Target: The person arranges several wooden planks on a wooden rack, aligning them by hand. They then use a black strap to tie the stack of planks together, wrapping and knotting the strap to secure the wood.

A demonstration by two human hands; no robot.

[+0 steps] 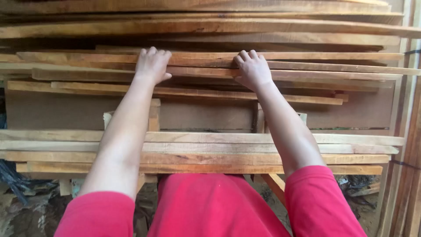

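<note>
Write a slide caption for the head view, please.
Left hand and right hand grip long rough wooden planks stacked horizontally.

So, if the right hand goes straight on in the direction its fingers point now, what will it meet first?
The right hand already rests with its fingers curled over a plank edge in the stack. Straight on, it would probably meet the plank lying just behind, though depth is hard to judge here.
</note>
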